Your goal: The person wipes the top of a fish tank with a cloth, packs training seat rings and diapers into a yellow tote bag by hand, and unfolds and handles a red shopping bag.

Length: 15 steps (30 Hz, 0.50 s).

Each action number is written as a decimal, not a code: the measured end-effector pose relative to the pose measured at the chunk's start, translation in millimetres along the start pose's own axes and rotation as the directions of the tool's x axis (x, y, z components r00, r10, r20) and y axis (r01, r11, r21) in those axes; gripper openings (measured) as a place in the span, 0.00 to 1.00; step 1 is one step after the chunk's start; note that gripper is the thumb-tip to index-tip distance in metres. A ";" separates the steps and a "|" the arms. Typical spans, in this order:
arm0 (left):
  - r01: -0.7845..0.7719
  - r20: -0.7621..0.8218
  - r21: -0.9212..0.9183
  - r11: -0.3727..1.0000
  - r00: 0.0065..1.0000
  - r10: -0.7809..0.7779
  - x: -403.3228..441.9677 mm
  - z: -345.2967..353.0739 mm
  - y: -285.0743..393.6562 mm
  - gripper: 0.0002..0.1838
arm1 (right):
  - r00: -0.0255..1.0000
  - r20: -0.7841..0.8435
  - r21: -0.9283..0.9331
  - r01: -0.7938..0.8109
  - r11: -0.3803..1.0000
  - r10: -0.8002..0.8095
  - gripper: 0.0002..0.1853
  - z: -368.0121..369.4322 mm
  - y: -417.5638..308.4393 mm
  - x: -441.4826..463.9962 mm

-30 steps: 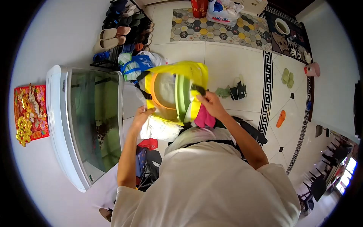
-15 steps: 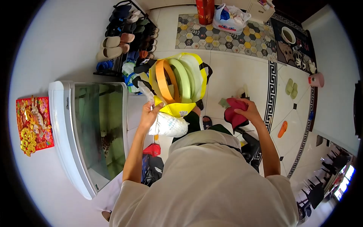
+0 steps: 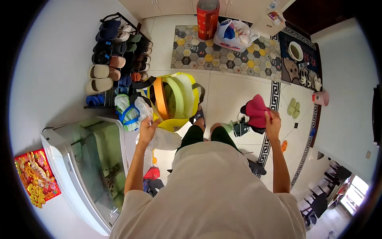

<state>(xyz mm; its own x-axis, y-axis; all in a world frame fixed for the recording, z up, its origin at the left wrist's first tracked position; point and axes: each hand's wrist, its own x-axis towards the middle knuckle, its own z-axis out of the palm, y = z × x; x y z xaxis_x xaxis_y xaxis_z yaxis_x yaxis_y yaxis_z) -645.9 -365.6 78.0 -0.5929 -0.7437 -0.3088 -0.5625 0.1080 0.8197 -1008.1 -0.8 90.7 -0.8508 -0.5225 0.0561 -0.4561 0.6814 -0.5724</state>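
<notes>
One magenta cloth has moved farther from one yellow bag.

The person wears a plain off-white shirt with short, loose sleeves and dark shorts

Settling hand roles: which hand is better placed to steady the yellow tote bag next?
Left hand, most likely: it's right at the yellow tote bag's near rim. The right hand is off to the side, gripping a dark-pink cloth item.
</notes>
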 end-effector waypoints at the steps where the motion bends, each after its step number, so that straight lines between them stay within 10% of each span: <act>1: 0.026 0.003 -0.013 1.000 1.000 -0.026 10.2 4.9 2.2 0.05 | 0.998 -0.063 0.046 0.022 0.999 -0.019 0.13 -4.3 -1.7 15.7; 5: 0.099 0.035 -0.081 0.992 0.995 -0.096 51.5 22.5 18.4 0.02 | 0.995 0.026 0.026 -0.097 0.995 0.096 0.13 -16.9 18.5 83.9; 8: 0.109 0.022 -0.060 0.992 0.994 -0.108 78.6 42.6 50.0 0.03 | 0.973 -0.107 -0.220 0.177 0.959 -0.204 0.13 -37.4 21.6 143.9; 11: 0.157 -0.032 -0.177 0.972 0.986 -0.165 100.2 80.4 67.4 0.04 | 0.972 0.145 -0.372 0.228 0.900 -0.187 0.14 -35.3 60.6 204.4; 12: 0.165 -0.036 -0.144 0.976 0.985 -0.171 106.3 94.6 72.0 0.04 | 0.913 0.344 -0.403 -0.069 0.913 0.221 0.13 -38.3 64.3 233.0; 15: 0.183 -0.097 -0.105 0.977 0.976 -0.193 124.6 150.2 92.4 0.04 | 0.968 -0.051 -0.026 0.246 0.969 -0.247 0.14 -29.4 113.3 303.1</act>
<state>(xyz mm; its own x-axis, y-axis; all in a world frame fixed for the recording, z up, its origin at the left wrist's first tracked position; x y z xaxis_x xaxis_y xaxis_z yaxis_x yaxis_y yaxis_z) -858.2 -349.2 42.8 -0.4146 -0.8108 -0.4131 -0.5976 -0.0998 0.7956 -1325.3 -66.9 66.9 -0.7241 -0.6477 0.2371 -0.6578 0.5452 -0.5196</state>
